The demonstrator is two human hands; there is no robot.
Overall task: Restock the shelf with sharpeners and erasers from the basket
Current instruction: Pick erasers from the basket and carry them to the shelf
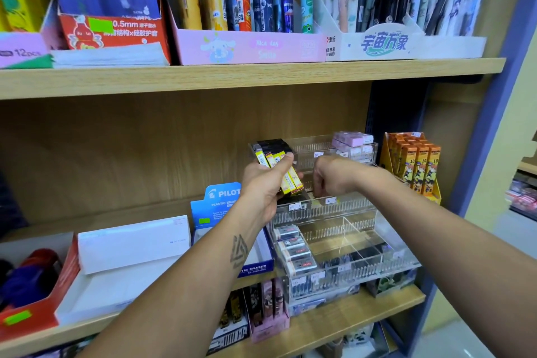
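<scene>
My left hand (263, 183) grips a bunch of small yellow-and-black boxes (286, 171), held up in front of a tiered clear acrylic display (334, 212) on the middle shelf. My right hand (329, 179) reaches down into the display's middle tier with fingers curled; its fingertips are hidden and I cannot see anything in them. White sleeved erasers (293, 251) fill the lower left compartment. Pink erasers (351, 139) sit in the top tier. The basket is out of view.
A blue Pilot eraser box (220, 203) and a white box (130, 244) stand left of the display. Orange pencil-lead packs (415, 166) stand at its right. Pens fill boxes on the upper shelf (261, 75). More stationery sits on the shelf below.
</scene>
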